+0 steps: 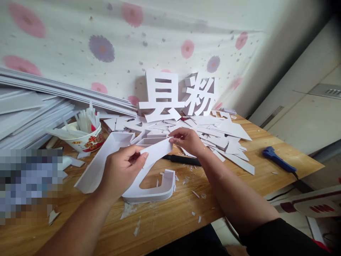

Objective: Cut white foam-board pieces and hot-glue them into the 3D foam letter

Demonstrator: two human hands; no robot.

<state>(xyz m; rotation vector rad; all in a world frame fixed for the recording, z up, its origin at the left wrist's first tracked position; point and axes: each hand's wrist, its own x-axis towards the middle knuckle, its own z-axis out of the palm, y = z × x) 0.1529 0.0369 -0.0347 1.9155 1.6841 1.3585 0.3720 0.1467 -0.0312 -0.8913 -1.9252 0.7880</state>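
Where the counter (165, 227) meets the flowered wall, two white cut-out characters are stood upright, reading 县 (161, 96) and 粉 (200, 95). Red print is seen on the bowl (89, 142) near the left rear edge, but it cannot be read; white slivers are stuck upright in it. A heap of white scraps (226, 137) is spread before the characters toward the right edge, and long white sheets (32, 110) are stacked along the left. A blue tool (278, 160) is laid near the right corner, well apart from the hands. A black handle (183, 160) is partly hidden under the right wrist. A white strip (157, 149) is held above the middle of the counter, over a hooked white shape (154, 192) laid flat. The left grip (121, 170) is closed on the strip's near end, thumb uppermost; the right grip (186, 140) is pinched on its far end by the fingertips.
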